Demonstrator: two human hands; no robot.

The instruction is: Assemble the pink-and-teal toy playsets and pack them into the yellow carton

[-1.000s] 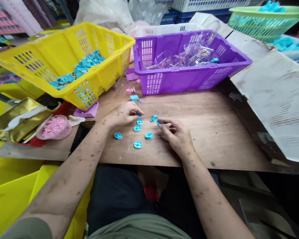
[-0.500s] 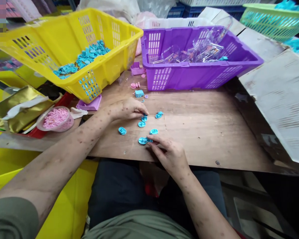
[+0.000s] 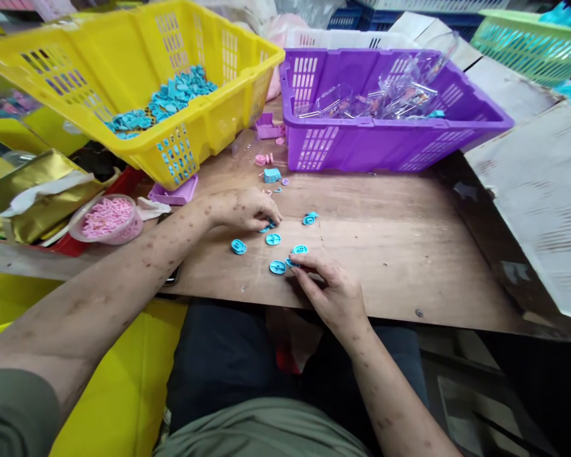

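Small blue oval plastic pieces lie on the wooden tabletop [image 3: 361,254] around both hands. My left hand [image 3: 250,208] pinches a blue piece [image 3: 267,226] that its fingers partly cover. Between thumb and fingertips, my right hand [image 3: 330,282] grips another blue piece [image 3: 291,262], mostly hidden. Just left of that lies a blue oval with a cross rib [image 3: 278,267], and a similar ribbed oval [image 3: 273,239] is below my left fingertips. Other oval pieces rest at the left [image 3: 238,246], above my right hand [image 3: 299,250] and farther back [image 3: 309,218].
A yellow basket [image 3: 219,127] of blue parts and a purple basket [image 3: 400,143] of clear plastic packages stand at the back. A tub of pink pieces [image 3: 108,219] sits by my left forearm. A blue block-like part [image 3: 271,175] lies mid-table; white cardboard [image 3: 533,203] borders the right.
My left hand has shifted slightly left with its blue piece, away from the ribbed oval. The piece in my right hand has come away from the ribbed oval beside it. The view has shifted slightly.
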